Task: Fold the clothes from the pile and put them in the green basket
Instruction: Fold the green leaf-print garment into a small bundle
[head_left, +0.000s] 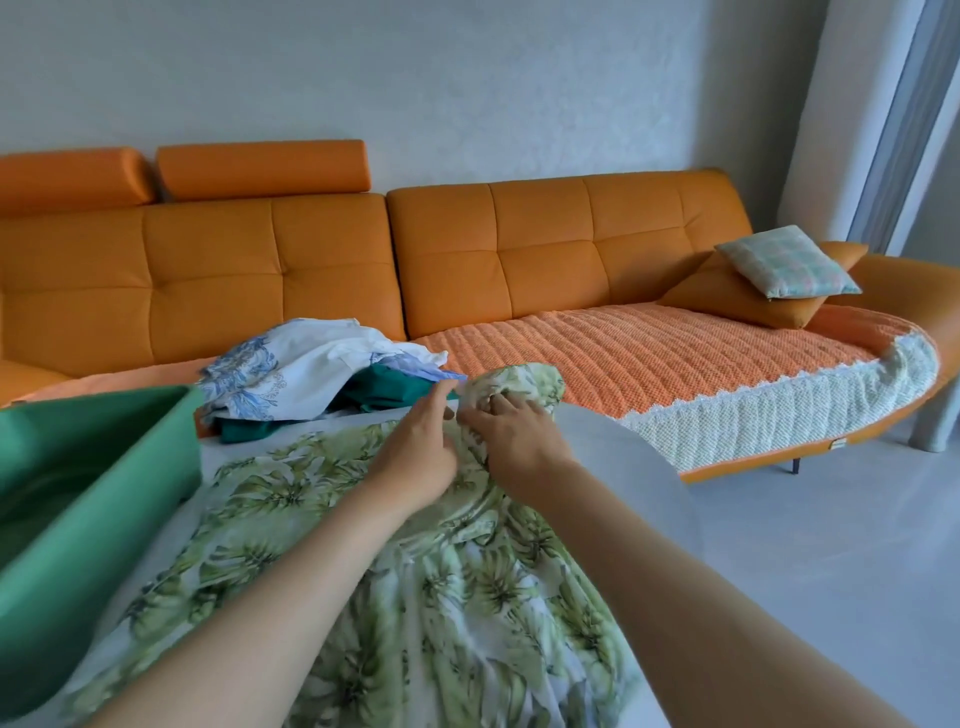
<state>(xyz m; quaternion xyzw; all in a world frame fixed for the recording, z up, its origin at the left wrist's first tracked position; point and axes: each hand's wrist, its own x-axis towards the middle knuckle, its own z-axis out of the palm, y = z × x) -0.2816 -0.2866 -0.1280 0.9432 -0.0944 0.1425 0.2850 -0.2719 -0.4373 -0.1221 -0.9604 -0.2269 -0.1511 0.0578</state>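
Foremost, orange sofa (545, 244): spans the wall, seat under a quilted orange cover (675, 364) edged in white.

Then white table (613, 441): stands before the sofa, carries the work in hand.

On it, leaf-print garment (467, 597), green on white: lies spread down most of the table, lower part loose and rumpled, far end bunched under both hands.

Beside it, green basket (104, 499): sits at the table's left, just beside the cloth; inside only partly in view, contents not to be told.

Behind, pile of clothes (311, 374): white piece with blue print on top, teal garment (384, 387) beneath; on table edge or sofa seat, cannot tell.

Far right, two cushions (787, 262): stacked at the sofa's end, checked over orange.

Lastly, left hand (415, 447): fingers curled, pinches the bunched fabric. Also right hand (514, 431): close against the left, clenched round the same bunch.

Step, by judgement: sorting out the garment's top end before folding; no fold made, nothing of it in the basket. Next calls for drawing the bunch apart and flat, evening the edges, then folding; thin fabric, likely to slip and crease.
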